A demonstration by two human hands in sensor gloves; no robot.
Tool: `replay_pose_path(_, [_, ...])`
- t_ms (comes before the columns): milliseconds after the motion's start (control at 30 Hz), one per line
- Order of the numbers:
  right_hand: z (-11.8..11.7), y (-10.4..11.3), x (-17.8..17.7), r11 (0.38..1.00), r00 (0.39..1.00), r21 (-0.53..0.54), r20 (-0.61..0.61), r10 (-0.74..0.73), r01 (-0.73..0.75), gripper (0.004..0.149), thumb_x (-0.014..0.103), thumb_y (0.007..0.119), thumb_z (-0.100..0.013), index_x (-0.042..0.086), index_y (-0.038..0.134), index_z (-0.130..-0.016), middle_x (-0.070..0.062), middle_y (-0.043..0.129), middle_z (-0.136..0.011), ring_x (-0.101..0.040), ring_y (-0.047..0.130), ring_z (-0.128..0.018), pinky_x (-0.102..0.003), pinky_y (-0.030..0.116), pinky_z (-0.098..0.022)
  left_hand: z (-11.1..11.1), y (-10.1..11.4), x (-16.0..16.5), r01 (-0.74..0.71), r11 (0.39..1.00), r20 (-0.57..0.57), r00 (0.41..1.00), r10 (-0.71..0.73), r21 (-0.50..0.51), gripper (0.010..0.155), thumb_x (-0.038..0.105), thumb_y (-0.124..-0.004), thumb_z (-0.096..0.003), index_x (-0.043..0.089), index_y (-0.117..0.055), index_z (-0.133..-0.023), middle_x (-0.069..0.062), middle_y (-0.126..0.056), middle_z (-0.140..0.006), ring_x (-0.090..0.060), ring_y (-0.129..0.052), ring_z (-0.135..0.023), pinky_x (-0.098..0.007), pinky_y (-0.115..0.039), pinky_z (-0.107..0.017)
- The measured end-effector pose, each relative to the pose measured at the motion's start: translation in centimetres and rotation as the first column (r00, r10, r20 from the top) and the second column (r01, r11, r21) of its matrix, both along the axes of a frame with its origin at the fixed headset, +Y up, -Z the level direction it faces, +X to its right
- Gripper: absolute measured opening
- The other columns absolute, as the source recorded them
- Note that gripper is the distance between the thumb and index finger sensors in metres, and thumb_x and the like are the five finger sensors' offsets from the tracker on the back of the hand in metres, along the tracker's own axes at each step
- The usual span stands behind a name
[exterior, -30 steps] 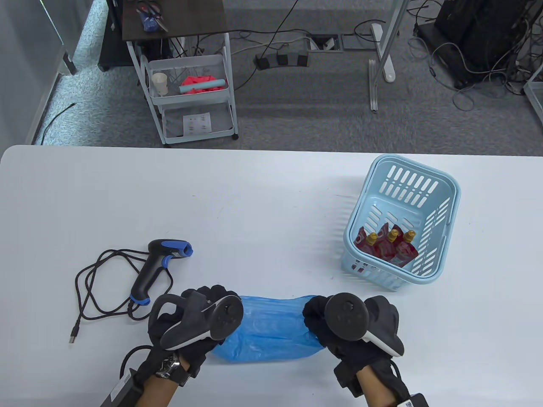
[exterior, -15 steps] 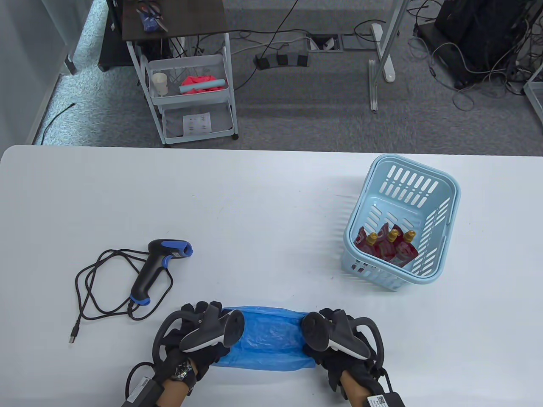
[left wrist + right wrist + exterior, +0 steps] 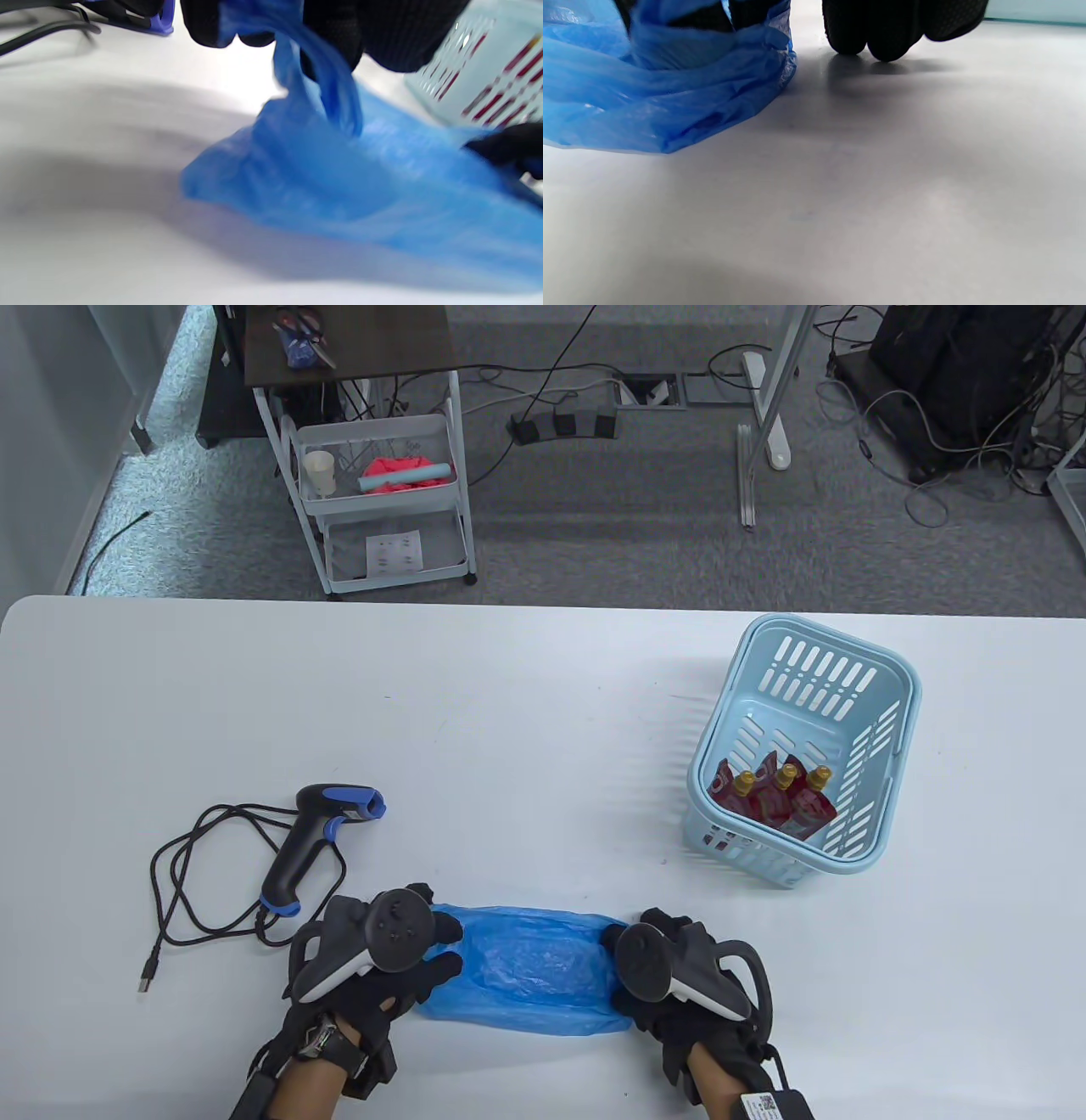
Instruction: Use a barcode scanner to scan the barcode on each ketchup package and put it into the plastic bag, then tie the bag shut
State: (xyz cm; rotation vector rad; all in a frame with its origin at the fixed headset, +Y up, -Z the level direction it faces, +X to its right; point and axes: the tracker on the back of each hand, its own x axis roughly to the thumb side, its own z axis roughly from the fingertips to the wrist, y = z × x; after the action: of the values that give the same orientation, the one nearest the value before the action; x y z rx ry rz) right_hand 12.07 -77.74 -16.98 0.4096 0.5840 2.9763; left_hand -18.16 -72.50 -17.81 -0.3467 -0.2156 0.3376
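A crumpled blue plastic bag lies near the table's front edge between my two hands. My left hand pinches its left end; in the left wrist view the fingers grip a fold of blue plastic bag. My right hand holds the bag's right end, with blue plastic bag wrapped over two fingers and the other fingers touching the table. Three red ketchup packages stand in the light blue basket at the right. The black and blue barcode scanner lies left of the bag.
The scanner's black cable loops on the table to the left. The basket shows in the left wrist view behind the bag. Beyond the table's far edge stand a white cart and floor cables.
Both hands first drew the bag toward the front edge and flattened it. Now my left hand has rolled so its tracker faces up, and the bag has puffed up slightly.
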Motion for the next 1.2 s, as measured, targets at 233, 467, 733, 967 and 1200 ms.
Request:
replay_pose_path(233, [0.0, 0.0, -0.1, 1.0, 1.0, 0.006, -0.009, 0.007, -0.007, 0.073, 0.044, 0.086, -0.045, 0.028, 0.053, -0.108, -0.025, 0.044, -0.113, -0.049, 0.049, -0.096, -0.064, 0.048, -0.072, 0.3, 2.8, 1.9, 0.123, 0.982, 0.02, 0.992, -0.128, 0.145, 0.044, 0.05, -0.074, -0.0475, 0.029, -0.09, -0.083, -0.004, -0.056, -0.116, -0.04, -0.062, -0.108, -0.064, -0.053, -0.077])
replay_pose_path(467, [0.0, 0.1, -0.3, 1.0, 1.0, 0.007, -0.02, 0.02, -0.02, 0.073, 0.044, 0.086, -0.045, 0.027, 0.053, -0.108, -0.024, 0.043, -0.113, -0.049, 0.049, -0.097, -0.064, 0.048, -0.072, 0.3, -0.5, 6.8, 0.375, 0.918, 0.175, 0.903, -0.393, 0.125, 0.04, 0.038, -0.081, -0.0466, 0.033, -0.088, -0.086, -0.002, -0.036, -0.121, -0.038, -0.035, -0.116, -0.066, -0.04, -0.081])
replay_pose_path(733, [-0.2, 0.0, 0.1, 1.0, 1.0, -0.015, 0.001, 0.0, 0.0, 0.072, 0.045, 0.086, -0.045, 0.029, 0.052, -0.108, -0.023, 0.039, -0.114, -0.048, 0.046, -0.096, -0.064, 0.047, -0.072, 1.0, -4.1, 6.9, 0.534, 0.844, 0.279, 0.805, -0.524, 0.045, 0.065, 0.052, -0.09, -0.0364, 0.036, -0.072, -0.097, -0.008, -0.024, -0.122, -0.04, -0.026, -0.116, -0.068, -0.034, -0.081])
replay_pose_path(967, [-0.8, 0.0, 0.9, 0.998, 0.998, -0.039, 0.027, -0.051, 0.052, 0.074, 0.045, 0.086, -0.046, 0.031, 0.05, -0.109, -0.023, 0.036, -0.114, -0.048, 0.044, -0.097, -0.064, 0.046, -0.073, 0.7, -5.0, 4.9, 0.539, 0.839, 0.25, 0.825, -0.507, -0.076, 0.097, 0.06, -0.087, -0.0337, 0.032, -0.039, -0.114, -0.008, -0.022, -0.122, -0.042, -0.026, -0.116, -0.07, -0.031, -0.08])
replay_pose_path(1200, [-1.1, 0.6, 2.7, 0.943, 0.943, -0.085, 0.118, -0.31, 0.32, 0.071, 0.038, 0.087, -0.047, 0.032, 0.053, -0.108, -0.025, 0.041, -0.113, -0.049, 0.047, -0.095, -0.063, 0.048, -0.072, 0.3, -5.5, 4.1, 0.505, 0.855, 0.233, 0.851, -0.471, -0.115, 0.108, 0.062, -0.086, -0.0296, 0.027, -0.029, -0.114, -0.009, -0.023, -0.121, -0.041, -0.028, -0.116, -0.067, -0.032, -0.081])
